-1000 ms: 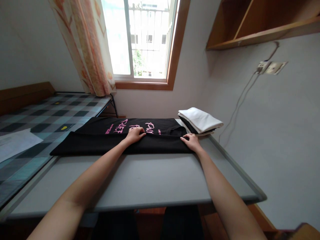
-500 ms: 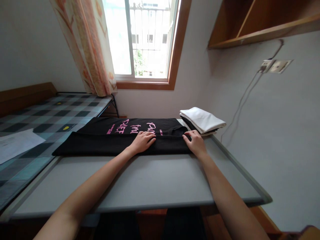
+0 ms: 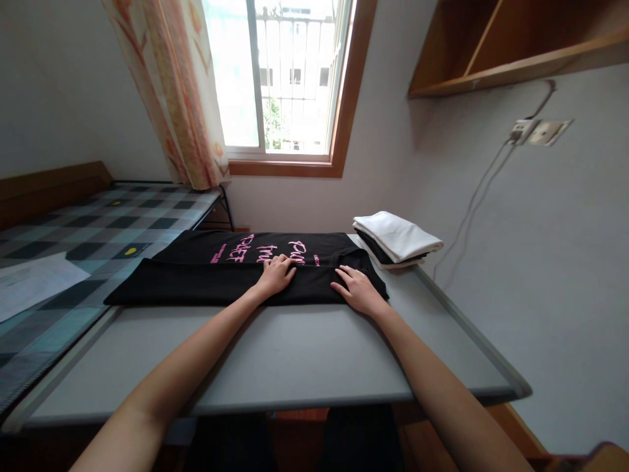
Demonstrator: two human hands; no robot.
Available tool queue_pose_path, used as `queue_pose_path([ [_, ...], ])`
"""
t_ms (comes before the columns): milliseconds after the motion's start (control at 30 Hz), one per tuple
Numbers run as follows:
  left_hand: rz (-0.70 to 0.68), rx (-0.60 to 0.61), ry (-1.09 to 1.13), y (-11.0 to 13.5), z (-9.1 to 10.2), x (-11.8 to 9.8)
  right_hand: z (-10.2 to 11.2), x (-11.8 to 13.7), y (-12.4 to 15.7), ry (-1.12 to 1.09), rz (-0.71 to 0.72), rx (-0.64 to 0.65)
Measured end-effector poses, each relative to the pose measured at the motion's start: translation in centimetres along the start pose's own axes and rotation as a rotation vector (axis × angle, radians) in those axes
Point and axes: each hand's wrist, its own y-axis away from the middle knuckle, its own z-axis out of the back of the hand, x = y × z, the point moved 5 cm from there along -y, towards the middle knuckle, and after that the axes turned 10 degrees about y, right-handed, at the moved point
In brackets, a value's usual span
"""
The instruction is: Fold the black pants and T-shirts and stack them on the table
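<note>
A black T-shirt (image 3: 196, 283) with pink lettering lies sideways across the table, its collar end toward the right. Its near side is folded over into a long strip that covers part of the lettering. My left hand (image 3: 276, 275) rests on this folded strip near the middle, fingers spread over the fold's edge. Farther right, my right hand (image 3: 358, 288) lies on the strip close to the collar, palm down with fingers apart. Neither hand grasps the cloth.
A stack of folded clothes (image 3: 397, 237), white on top, sits at the table's back right. The grey-white table (image 3: 314, 357) adjoins a bed (image 3: 162, 210) with a checked cover and a sheet of paper (image 3: 39, 282). A cable (image 3: 474, 203) hangs down the right wall.
My right hand has slid left from the shirt's collar end onto the folded strip, and its fingers have flattened. My left hand has shifted slightly left.
</note>
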Motion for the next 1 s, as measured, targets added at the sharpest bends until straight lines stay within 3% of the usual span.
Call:
queue_pose_path([
  [200,0.125,0.028,0.023,-2.1,0.7,1.1,0.2,-0.1,-0.1,0.038,-0.043,-0.014],
  [333,0.123,0.046,0.048,-2.9,0.6,1.6,0.4,-0.4,-0.2,0.037,-0.064,-0.066],
  [500,0.084,0.007,0.061,-2.4,0.2,1.8,1.1,-4.2,-0.4,0.062,-0.319,-0.133],
  [667,0.092,-0.014,0.057,-2.0,0.2,1.6,0.2,-8.2,0.0,-0.076,-0.529,-0.032],
  [800,0.109,0.002,0.055,-2.2,0.3,1.5,-0.3,-9.3,-0.1,-0.217,-0.486,-0.023],
  [1000,0.096,-0.024,0.054,-2.2,0.9,1.2,-0.6,-9.3,-0.6,-0.251,-0.477,-0.055],
])
